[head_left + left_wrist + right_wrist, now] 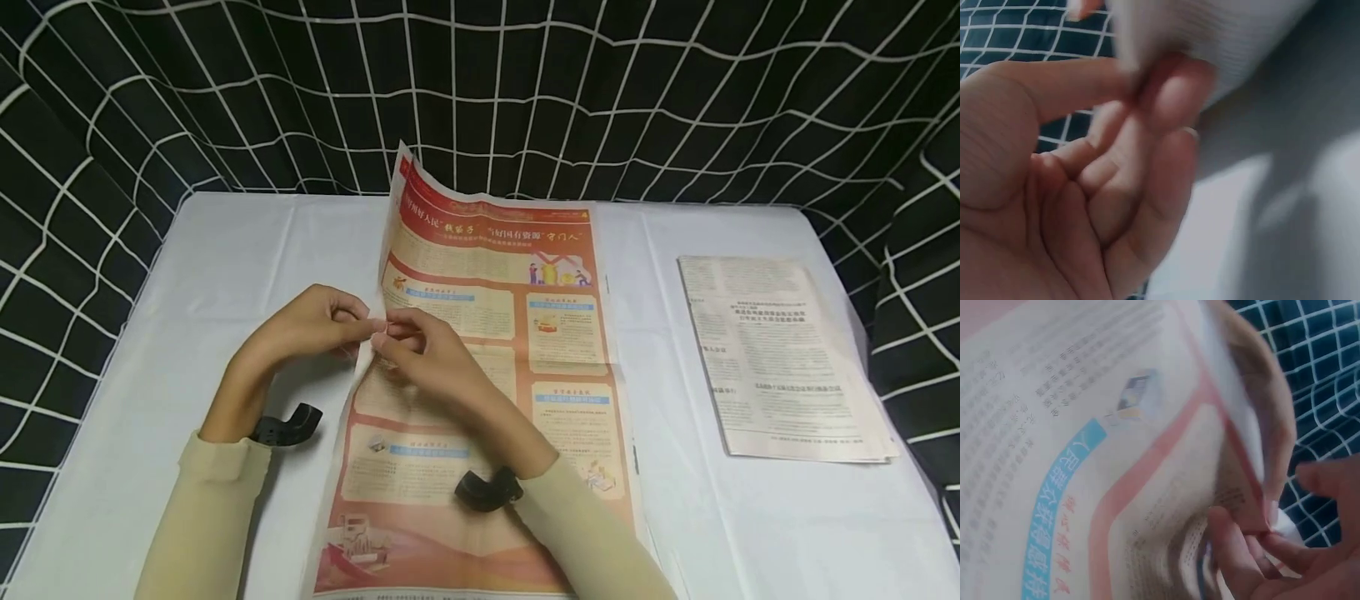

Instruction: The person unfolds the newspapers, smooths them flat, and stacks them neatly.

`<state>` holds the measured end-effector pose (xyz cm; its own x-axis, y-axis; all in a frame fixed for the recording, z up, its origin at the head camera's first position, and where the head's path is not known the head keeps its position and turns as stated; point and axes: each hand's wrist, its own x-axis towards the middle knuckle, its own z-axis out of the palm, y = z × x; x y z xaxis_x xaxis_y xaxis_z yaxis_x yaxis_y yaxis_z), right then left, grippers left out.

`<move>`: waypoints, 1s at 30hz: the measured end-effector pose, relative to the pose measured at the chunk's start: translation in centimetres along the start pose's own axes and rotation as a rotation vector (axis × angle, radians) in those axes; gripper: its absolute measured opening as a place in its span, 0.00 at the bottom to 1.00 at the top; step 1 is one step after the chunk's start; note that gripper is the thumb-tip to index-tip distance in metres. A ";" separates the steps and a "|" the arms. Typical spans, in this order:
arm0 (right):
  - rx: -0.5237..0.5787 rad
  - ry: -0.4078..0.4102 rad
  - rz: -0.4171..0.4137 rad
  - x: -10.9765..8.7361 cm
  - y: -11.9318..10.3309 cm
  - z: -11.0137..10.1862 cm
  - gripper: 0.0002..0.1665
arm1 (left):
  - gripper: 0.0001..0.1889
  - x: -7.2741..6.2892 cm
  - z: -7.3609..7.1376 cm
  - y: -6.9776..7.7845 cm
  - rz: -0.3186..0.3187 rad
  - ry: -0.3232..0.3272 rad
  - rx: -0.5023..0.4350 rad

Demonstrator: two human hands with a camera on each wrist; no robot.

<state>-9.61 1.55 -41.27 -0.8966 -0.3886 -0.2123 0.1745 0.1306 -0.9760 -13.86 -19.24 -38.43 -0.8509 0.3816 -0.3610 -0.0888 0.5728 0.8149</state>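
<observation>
Two hands (311,325) pinch a long, thin, creased newspaper (480,417).

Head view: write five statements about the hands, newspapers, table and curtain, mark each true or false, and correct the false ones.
1. Both the left hand and right hand are at the red newspaper's edge. True.
2. The small newspaper lies on the white table. True.
3. The right hand touches the small newspaper. False: neither hand does.
4. The left hand rests flat on the table. False: it pinches the red newspaper.
5. The curtain has white lines. True.
</observation>
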 end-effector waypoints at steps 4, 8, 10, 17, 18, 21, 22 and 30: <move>-0.033 0.020 -0.013 -0.1 -0.2 -0.4 0.36 | 0.16 0.6 0.4 -0.2 0.017 -0.018 -0.021; -0.100 0.028 -0.027 -0.1 -0.3 -0.8 0.38 | 0.18 1.0 0.7 -0.4 0.021 -0.019 -0.049; -0.100 0.030 -0.033 -0.2 -0.3 -1.0 0.38 | 0.18 1.0 0.7 -0.4 0.029 -0.017 -0.077; -0.050 0.100 -0.040 -0.3 0.0 -1.9 0.24 | 0.14 0.7 0.2 -0.7 0.034 -0.004 -0.128; -0.061 0.115 -0.049 -0.3 0.0 -2.1 0.20 | 0.15 0.6 0.1 -0.7 0.032 0.003 -0.130; -0.073 0.160 -0.050 -0.6 0.0 -3.0 0.15 | 0.18 0.0 -0.2 -1.2 0.028 0.037 -0.136; -0.076 0.176 -0.051 -0.8 -0.1 -3.4 0.15 | 0.19 -0.2 -0.3 -1.5 0.024 0.051 -0.135; -0.071 0.288 0.042 -4.0 0.1 -9.0 0.19 | 0.28 -3.1 -1.9 -5.8 -0.055 0.131 -0.156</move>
<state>-9.69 11.33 -40.10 -0.9694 -0.1084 -0.2204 0.1946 0.2084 -0.9585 -11.67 -25.20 -41.18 -0.9018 0.2490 -0.3531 -0.2075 0.4670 0.8596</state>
